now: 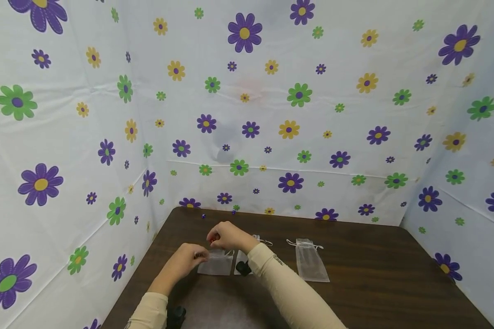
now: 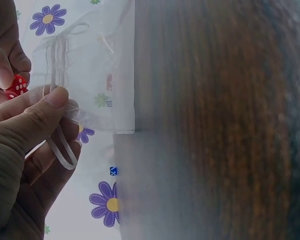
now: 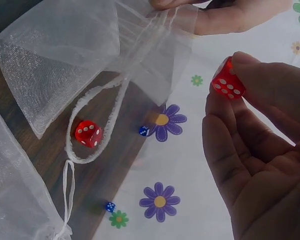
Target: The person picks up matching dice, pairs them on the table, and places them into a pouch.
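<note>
With thumb and fingers, my left hand [image 1: 184,261] pinches a sheer white drawstring bag [image 2: 97,75] near its gathered mouth. The white cord [image 2: 64,150] loops below the thumb in the left wrist view. My right hand [image 1: 229,236] holds a red die [image 3: 228,82] with white pips between thumb and fingertips, just beside the bag's mouth and apart from it. A second red die [image 3: 88,134] lies on the table, framed by the bag's cord loop in the right wrist view.
Two blue dice [image 1: 203,216] lie near the table's back edge. A second sheer bag [image 1: 238,259] is partly hidden by my right forearm. A third bag [image 1: 311,262] lies flat to the right on the brown table [image 1: 378,274]. Flowered curtains [image 1: 271,105] surround the table.
</note>
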`<state>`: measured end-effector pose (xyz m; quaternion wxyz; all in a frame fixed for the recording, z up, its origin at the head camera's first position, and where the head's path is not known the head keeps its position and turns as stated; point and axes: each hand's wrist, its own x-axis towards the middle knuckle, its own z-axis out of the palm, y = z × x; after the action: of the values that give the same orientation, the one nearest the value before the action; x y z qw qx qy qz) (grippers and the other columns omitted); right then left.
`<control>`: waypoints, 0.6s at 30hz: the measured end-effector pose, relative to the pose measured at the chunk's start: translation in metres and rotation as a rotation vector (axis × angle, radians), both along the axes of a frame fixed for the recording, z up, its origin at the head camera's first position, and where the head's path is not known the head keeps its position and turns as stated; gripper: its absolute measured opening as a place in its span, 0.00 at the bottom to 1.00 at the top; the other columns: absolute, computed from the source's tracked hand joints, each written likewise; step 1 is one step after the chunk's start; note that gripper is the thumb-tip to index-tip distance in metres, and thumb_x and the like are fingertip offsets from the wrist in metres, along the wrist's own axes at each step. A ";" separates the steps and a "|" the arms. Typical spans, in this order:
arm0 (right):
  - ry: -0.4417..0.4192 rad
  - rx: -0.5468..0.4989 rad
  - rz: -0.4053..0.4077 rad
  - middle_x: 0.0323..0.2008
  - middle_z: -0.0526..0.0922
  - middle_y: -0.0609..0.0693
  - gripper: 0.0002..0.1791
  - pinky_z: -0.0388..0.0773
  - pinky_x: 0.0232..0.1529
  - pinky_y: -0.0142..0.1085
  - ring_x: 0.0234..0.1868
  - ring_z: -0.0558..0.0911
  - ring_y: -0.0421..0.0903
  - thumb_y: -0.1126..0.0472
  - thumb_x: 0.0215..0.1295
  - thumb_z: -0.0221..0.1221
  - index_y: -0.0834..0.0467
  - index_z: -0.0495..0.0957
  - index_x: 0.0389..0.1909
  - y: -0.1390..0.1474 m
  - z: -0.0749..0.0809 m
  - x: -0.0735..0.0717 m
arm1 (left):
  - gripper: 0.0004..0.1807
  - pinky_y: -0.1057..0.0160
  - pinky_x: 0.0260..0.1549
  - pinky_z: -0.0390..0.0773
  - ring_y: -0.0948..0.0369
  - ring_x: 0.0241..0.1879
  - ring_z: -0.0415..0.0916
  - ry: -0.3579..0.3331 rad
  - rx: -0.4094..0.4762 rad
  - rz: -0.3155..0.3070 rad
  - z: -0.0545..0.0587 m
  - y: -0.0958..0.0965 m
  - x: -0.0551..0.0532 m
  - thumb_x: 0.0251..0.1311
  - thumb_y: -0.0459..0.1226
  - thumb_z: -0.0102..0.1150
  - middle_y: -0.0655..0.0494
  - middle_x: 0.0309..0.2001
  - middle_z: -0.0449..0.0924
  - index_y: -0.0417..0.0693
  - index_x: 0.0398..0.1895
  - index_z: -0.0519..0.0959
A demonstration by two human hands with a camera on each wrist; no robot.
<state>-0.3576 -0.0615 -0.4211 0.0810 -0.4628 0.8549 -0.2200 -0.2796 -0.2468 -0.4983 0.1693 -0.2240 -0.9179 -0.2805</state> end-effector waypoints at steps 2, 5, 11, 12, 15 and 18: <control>0.014 0.015 0.008 0.36 0.87 0.45 0.10 0.77 0.34 0.24 0.31 0.79 0.32 0.66 0.67 0.66 0.61 0.87 0.48 0.000 0.001 0.001 | 0.06 0.64 0.36 0.84 0.68 0.32 0.82 0.003 -0.004 0.005 0.000 0.000 0.000 0.56 0.28 0.72 0.60 0.32 0.87 0.48 0.33 0.88; 0.020 0.031 0.017 0.38 0.88 0.46 0.10 0.77 0.37 0.23 0.33 0.80 0.31 0.66 0.67 0.66 0.61 0.87 0.48 -0.001 0.002 0.003 | 0.06 0.65 0.35 0.84 0.67 0.32 0.82 0.007 -0.001 0.006 0.000 0.001 0.001 0.55 0.28 0.72 0.60 0.32 0.88 0.47 0.33 0.88; 0.015 0.038 0.032 0.38 0.88 0.47 0.09 0.77 0.36 0.23 0.33 0.81 0.31 0.65 0.67 0.66 0.61 0.87 0.47 0.000 0.003 0.006 | 0.05 0.65 0.35 0.83 0.67 0.32 0.82 0.027 0.006 -0.003 -0.002 0.000 0.002 0.55 0.28 0.72 0.59 0.33 0.88 0.47 0.33 0.88; 0.019 0.038 0.035 0.39 0.88 0.47 0.09 0.77 0.36 0.22 0.33 0.81 0.31 0.65 0.68 0.66 0.61 0.87 0.47 0.000 0.003 0.006 | 0.06 0.65 0.34 0.83 0.67 0.32 0.82 0.030 0.006 -0.001 -0.002 -0.001 0.001 0.55 0.28 0.72 0.60 0.33 0.88 0.47 0.33 0.88; 0.030 0.029 0.037 0.40 0.89 0.47 0.09 0.77 0.36 0.22 0.33 0.81 0.31 0.64 0.70 0.65 0.60 0.87 0.48 0.001 0.005 0.005 | 0.06 0.65 0.34 0.84 0.68 0.31 0.82 0.041 0.001 0.011 -0.002 -0.001 0.001 0.54 0.28 0.73 0.60 0.32 0.87 0.47 0.32 0.88; 0.043 0.014 0.028 0.40 0.89 0.47 0.09 0.77 0.35 0.23 0.30 0.80 0.31 0.64 0.71 0.63 0.59 0.88 0.47 0.003 0.006 0.004 | 0.07 0.64 0.34 0.84 0.68 0.31 0.81 0.053 -0.006 0.021 -0.003 0.000 0.001 0.53 0.28 0.73 0.61 0.31 0.87 0.48 0.32 0.88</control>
<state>-0.3536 -0.0582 -0.4150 0.0692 -0.4788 0.8514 -0.2028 -0.2784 -0.2470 -0.5014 0.1958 -0.2222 -0.9162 -0.2701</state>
